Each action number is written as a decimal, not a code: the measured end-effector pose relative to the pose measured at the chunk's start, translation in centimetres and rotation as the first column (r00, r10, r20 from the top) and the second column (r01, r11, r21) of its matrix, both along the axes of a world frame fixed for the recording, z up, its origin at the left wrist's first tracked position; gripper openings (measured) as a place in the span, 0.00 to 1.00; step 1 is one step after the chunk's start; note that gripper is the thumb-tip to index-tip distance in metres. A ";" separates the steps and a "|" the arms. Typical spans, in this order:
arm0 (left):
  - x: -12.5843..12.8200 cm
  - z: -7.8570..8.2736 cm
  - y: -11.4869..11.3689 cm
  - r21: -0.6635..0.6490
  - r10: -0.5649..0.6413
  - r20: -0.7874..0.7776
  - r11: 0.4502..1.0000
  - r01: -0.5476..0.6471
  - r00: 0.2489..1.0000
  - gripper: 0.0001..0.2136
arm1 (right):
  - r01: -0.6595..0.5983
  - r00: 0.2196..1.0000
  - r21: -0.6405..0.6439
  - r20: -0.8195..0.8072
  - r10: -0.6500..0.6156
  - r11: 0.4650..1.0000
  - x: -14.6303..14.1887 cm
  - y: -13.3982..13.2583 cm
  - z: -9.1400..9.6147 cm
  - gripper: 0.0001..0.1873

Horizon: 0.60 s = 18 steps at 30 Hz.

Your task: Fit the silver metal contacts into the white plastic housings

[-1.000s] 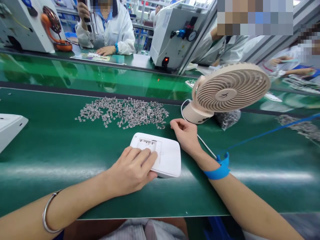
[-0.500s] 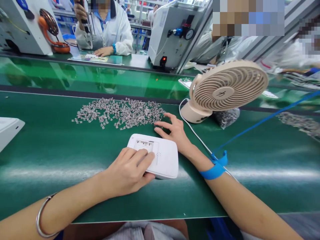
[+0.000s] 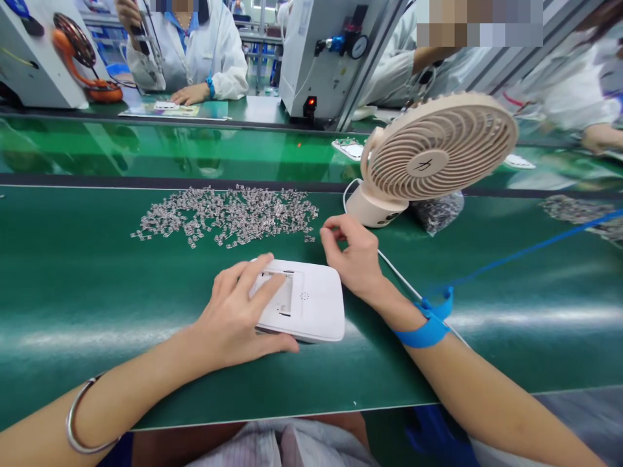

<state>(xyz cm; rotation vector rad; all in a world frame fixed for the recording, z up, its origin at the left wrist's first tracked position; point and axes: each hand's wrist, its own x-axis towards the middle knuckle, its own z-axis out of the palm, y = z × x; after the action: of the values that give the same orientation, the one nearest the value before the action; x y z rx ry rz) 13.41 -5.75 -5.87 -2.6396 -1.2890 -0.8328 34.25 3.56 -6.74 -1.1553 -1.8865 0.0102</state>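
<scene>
A white plastic casing (image 3: 311, 305) lies flat on the green mat (image 3: 97, 298), its open recess facing up. My left hand (image 3: 233, 318) grips its left side, fingers over the recess and thumb along the near edge. My right hand (image 3: 353, 256) hovers just behind the casing's far right corner. Its fingertips are pinched together, and whatever is between them is too small to name. Behind the casing a spread of several small clear and metal parts (image 3: 228, 214) lies on the mat. A blue wrist strap (image 3: 428, 324) with a blue cord circles my right wrist.
A beige desk fan (image 3: 433, 155) stands behind my right hand, with a white cable and a bag of parts (image 3: 438, 211) beside it. A green conveyor belt (image 3: 170, 152) runs behind the mat. Beyond it, people in white coats sit among grey machines (image 3: 321, 52).
My right hand went from spread fingers at the edge of the small parts to a pinch drawn back toward the casing. My left hand shifted its fingers further left over the recess.
</scene>
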 end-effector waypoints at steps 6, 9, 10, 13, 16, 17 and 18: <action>-0.6 0.1 1.4 -0.242 0.002 -0.205 0.969 -0.052 0.979 0.49 | 0.026 0.985 -0.072 -0.170 -0.038 0.997 0.4 -1.2 1.2 0.02; -0.3 0.7 0.9 -0.112 0.145 -0.267 0.977 -0.180 0.953 0.49 | -0.020 0.962 -0.130 -0.273 -0.017 0.991 0.2 -2.0 2.1 0.03; -0.2 0.9 0.5 -0.038 0.191 -0.262 0.977 -0.208 0.946 0.49 | -0.038 0.955 -0.137 -0.298 -0.005 0.990 0.2 -2.3 2.4 0.04; 0.3 1.2 -0.8 0.148 0.120 -0.179 0.984 -0.094 0.976 0.44 | -0.078 0.943 -0.166 -0.334 0.019 0.983 -0.2 -3.1 3.0 0.05; 0.6 1.3 -1.5 0.253 -0.119 -0.126 0.956 0.148 0.985 0.31 | -0.111 0.924 -0.264 -0.383 0.002 0.958 -0.7 -3.7 3.1 0.05; 0.6 1.4 -1.5 0.255 -0.159 -0.135 0.948 0.189 0.978 0.24 | -0.137 0.913 -0.305 -0.407 0.001 0.942 -0.9 -3.8 3.1 0.04; 0.6 1.4 -1.5 0.243 -0.167 -0.153 0.949 0.201 0.974 0.18 | -0.169 0.903 -0.338 -0.430 0.007 0.926 -1.1 -3.9 3.0 0.04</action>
<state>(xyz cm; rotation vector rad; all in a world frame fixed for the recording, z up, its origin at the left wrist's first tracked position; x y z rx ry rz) 14.03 -7.22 -4.44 -2.5815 -0.8493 -0.7748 33.15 -0.35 -3.75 -1.1935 -1.5770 0.6462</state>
